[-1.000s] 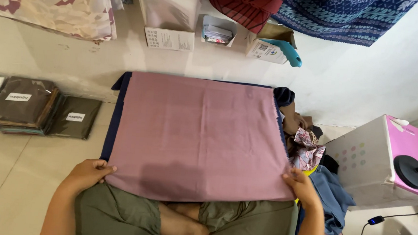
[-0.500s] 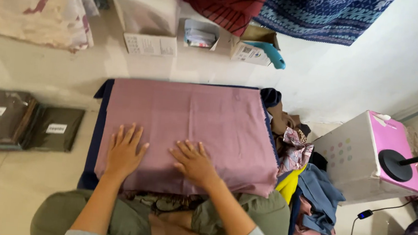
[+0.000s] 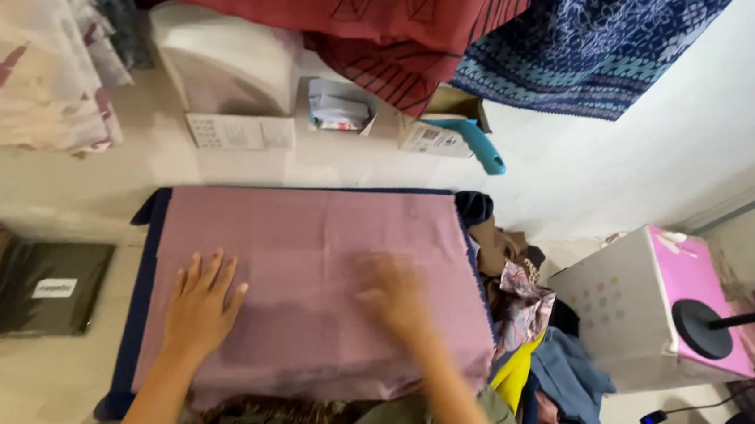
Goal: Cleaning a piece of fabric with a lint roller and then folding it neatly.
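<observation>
Both hands have slid outward across the pink cloth point(image 3: 318, 288) since half a second ago: the left hand point(image 3: 200, 301) now rests nearer the left edge, and the right hand point(image 3: 398, 294) has swept toward the right, blurred with motion. The left hand lies flat, fingers spread and extended, gripping nothing, only pressing on the cloth. The right hand also seems flat on the fabric, but the blur hides how far its fingers are spread.

The pink cloth lies folded and smoothed on a dark blue cloth point(image 3: 138, 310) on the floor, directly in front of the person's knees. It looks light, thin and limp, so it will likely sag and wrinkle if lifted by one point; the corners or the near edge seem the best places to take hold, with both hands.

To the right, a heap of clothes point(image 3: 529, 341) crowds the cloth's edge, with a white and pink box point(image 3: 630, 313) beyond. To the left, dark packets point(image 3: 26, 288) lie apart, leaving bare floor point(image 3: 65, 187). Boxes point(image 3: 240, 129) stand behind.
</observation>
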